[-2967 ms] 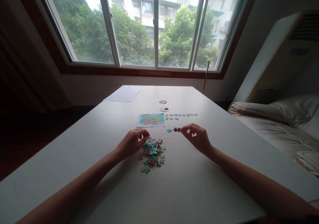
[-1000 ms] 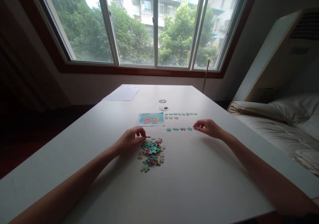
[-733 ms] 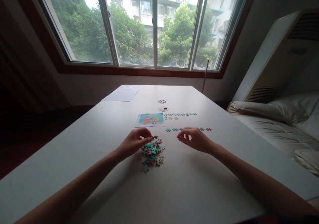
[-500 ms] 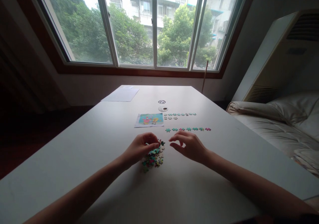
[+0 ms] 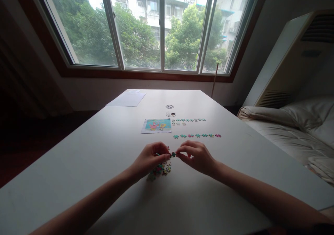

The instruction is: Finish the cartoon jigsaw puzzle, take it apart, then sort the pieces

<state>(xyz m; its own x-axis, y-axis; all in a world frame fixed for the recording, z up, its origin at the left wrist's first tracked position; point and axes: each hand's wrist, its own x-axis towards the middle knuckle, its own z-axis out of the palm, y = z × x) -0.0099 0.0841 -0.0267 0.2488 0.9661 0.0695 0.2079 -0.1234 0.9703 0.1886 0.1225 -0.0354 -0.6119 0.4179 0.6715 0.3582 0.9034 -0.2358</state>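
Between my two hands is a small dark green jigsaw puzzle piece (image 5: 173, 154). My left hand (image 5: 154, 155) pinches its left side with thumb and fingertips. On the right side, the thumb and forefinger of my right hand (image 5: 197, 155) close on the same piece. Under and beside my left hand lies a loose pile of puzzle pieces (image 5: 163, 169), partly covered by the fingers. Beyond the hands, a row of green and pink puzzle pieces (image 5: 198, 135) runs to the right, each apart from the others.
A colourful cartoon picture sheet (image 5: 157, 126) lies beyond my left hand. To its right are shorter rows of pieces (image 5: 187, 120). Two round flat items (image 5: 171, 114) and a white paper (image 5: 126, 99) lie farther back on the white table (image 5: 86, 151). A sofa (image 5: 281, 123) stands at right.
My left hand has shifted slightly right and down with the puzzle piece. My right hand has come in from the right and closed its fingertips on that piece.
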